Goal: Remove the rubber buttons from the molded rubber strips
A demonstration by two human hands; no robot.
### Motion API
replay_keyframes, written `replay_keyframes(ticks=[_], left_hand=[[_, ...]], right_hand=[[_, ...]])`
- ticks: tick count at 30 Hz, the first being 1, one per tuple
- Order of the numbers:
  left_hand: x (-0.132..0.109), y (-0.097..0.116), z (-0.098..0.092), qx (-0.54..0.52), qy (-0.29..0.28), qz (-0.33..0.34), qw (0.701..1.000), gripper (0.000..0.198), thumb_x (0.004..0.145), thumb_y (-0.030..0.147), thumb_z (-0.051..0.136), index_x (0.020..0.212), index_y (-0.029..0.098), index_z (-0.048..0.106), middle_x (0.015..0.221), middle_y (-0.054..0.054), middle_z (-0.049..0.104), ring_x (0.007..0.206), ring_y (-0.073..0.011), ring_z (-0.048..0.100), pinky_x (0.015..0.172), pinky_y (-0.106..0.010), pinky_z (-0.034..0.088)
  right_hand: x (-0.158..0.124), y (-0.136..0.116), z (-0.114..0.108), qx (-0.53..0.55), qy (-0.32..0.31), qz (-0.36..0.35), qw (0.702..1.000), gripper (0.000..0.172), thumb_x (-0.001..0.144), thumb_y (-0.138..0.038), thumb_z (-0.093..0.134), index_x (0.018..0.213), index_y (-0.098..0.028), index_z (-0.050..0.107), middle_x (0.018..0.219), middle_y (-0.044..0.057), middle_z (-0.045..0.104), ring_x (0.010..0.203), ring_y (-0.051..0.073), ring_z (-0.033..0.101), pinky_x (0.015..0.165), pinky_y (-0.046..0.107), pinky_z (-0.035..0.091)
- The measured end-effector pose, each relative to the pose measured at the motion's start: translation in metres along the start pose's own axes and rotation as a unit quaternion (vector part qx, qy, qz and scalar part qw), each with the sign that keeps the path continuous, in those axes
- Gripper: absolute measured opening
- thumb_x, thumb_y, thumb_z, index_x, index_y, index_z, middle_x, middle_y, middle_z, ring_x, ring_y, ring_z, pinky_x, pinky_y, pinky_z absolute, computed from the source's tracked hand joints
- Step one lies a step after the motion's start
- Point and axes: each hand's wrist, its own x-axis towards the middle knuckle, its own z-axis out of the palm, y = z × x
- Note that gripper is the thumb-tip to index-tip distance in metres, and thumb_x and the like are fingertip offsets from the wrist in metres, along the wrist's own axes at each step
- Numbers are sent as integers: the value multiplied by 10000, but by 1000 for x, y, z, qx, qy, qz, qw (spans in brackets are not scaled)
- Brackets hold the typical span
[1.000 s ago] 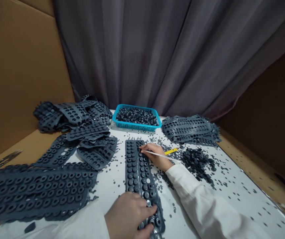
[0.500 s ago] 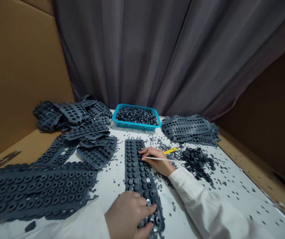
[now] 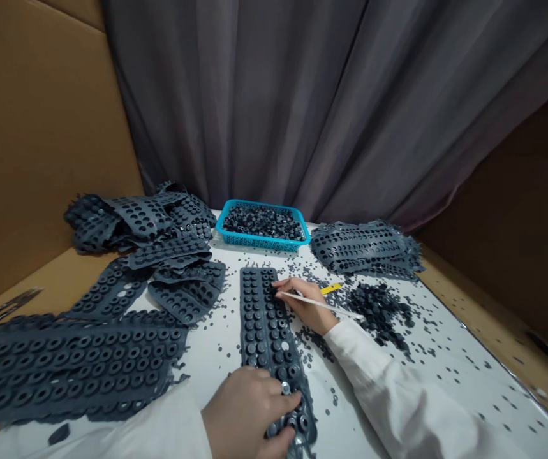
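A grey curtain point(image 3: 254, 95) hangs behind a white table point(image 3: 207, 363), with a brown board point(image 3: 39, 127) standing at the left.

The right hand point(image 3: 307, 306) has its fingers closed on a thin white stick point(image 3: 333, 310), which slants back across the hand toward the wrist. Its fingertips are at the right edge of the strip point(image 3: 254, 319), near the far end; whether they pinch a stud there as well, I cannot tell. The left hand point(image 3: 249, 411) lies over the near end of the strip, thumb and forefinger spread apart with studs showing between them. The strip, dark and rubbery with rows of round studs, runs lengthwise away from the person at the middle of the table.

Just beyond the right hand lies a yellow tool point(image 3: 332, 288), partly hidden behind it. To its right is a heap of black bits point(image 3: 379, 312), with small discs scattered around. Farther back, a blue basket point(image 3: 259, 244) full of dark pieces stands near the curtain, between folded sheets point(image 3: 364, 248) on the right and a tangled pile point(image 3: 134, 220) on the left. A studded mat point(image 3: 63, 370) lies at the near left.
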Motion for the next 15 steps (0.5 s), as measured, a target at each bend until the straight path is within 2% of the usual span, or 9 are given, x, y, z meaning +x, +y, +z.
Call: replay_keyframes(ticks=[5, 15], left_hand=[[1, 1, -3, -4, -6, -3, 1000, 373, 776, 367, 568, 1137, 272, 579, 823, -1, 674, 730, -205, 610, 654, -314, 462], [3, 5, -8, 3, -20, -7, 1000, 378, 770, 353, 576, 1136, 260, 583, 833, -9, 676, 744, -210, 611, 662, -313, 466]], right_hand=[[-14, -12, 0, 57, -57, -9, 997, 137, 839, -305, 585, 764, -193, 612, 970, 104, 680, 929, 206, 633, 811, 346, 489], [-13, -7, 4, 36, -48, -29, 998, 145, 846, -304, 574, 752, -199, 609, 906, 94, 689, 889, 199, 647, 774, 342, 515]])
